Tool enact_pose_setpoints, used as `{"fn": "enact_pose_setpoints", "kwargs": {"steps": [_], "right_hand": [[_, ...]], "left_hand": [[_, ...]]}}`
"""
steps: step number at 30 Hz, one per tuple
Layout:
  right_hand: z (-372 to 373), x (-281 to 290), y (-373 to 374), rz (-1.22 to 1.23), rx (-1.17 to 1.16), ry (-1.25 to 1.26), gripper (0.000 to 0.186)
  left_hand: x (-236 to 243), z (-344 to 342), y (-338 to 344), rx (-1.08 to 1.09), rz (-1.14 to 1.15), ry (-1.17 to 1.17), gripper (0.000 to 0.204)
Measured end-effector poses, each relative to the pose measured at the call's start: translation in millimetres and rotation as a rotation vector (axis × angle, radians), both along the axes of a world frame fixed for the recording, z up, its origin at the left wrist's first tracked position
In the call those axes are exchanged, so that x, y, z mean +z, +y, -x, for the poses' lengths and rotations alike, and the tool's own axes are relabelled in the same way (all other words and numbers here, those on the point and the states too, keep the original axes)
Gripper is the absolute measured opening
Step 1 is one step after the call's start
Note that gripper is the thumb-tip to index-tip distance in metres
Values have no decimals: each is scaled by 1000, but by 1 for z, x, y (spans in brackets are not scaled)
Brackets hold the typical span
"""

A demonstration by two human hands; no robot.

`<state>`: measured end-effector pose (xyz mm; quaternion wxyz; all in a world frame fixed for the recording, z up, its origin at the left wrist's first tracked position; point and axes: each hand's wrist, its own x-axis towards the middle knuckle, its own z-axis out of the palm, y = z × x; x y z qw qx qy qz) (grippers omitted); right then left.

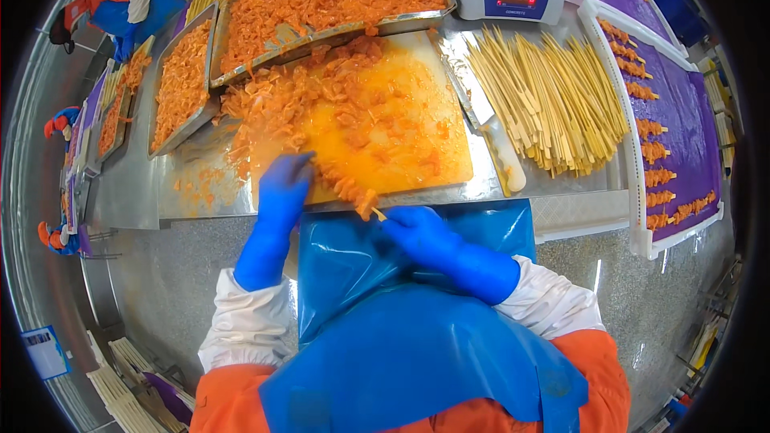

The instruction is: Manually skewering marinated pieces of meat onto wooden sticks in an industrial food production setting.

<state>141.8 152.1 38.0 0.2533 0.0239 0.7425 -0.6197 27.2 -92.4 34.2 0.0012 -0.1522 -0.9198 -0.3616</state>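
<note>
The right hand, in a blue glove, pinches the bare end of a stick between thumb and fingers, just over the near edge of the table. The meat skewer runs from that pinch up and to the left, its orange, sauce-coated pieces bunched along the stick, over the front edge of the cutting board. The left hand, gloved the same way, is at the skewer's far end, fingers bent toward the meat; from here I can't tell whether they press on it or only hover beside it.

Beyond both hands, loose meat is heaped on the board, thickest toward the left. Behind that sits a big metal tray full of the same meat, with a smaller tray to its left. Right of the board, farther out than the pinching hand, lies a knife with a pale handle, next to a broad pile of sticks. Well right of the grip, finished skewers lie on purple sheeting in a white crate.
</note>
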Motion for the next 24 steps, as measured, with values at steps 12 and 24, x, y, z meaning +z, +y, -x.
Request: {"fn": "enact_pose_setpoints", "kwargs": {"steps": [12,24], "right_hand": [[-25,7,28,148,-132,101,25],[-33,11,60,62,-170,-102,25]], "left_hand": [[10,3,43,27,-1193,-543,38],[3,35,67,-315,62,79,23]]}}
